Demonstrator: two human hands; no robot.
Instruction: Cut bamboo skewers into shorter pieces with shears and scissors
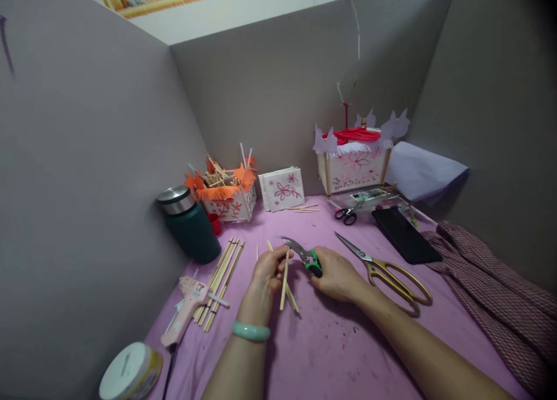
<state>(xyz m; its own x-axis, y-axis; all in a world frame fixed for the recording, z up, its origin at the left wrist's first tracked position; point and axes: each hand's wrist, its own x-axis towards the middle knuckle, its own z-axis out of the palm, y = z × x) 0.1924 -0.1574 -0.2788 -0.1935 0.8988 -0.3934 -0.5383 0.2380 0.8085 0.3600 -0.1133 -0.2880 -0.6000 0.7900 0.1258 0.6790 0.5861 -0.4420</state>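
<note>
My left hand (270, 268), with a pale green bangle at the wrist, pinches a thin wooden stick (284, 279) that slants down from the fingertips. Another wooden stick (292, 298) runs behind it; whether the hand also grips that one I cannot tell. Wrapped around the green and black handles of pruning shears (304, 256) is my right hand (333, 272). The curved blades point left, close to the left fingertips and the stick's upper end. Gold-handled scissors (383, 272) lie to the right of my right hand.
A pink glue gun (191, 301) and bundled sticks (221, 284) lie left, near a dark green bottle (191, 226) and a round tub (130, 372). Behind stand two decorated paper boxes (226, 207) (354, 171). A phone (407, 235) and checked cloth (491, 295) lie right. Grey panels enclose the table.
</note>
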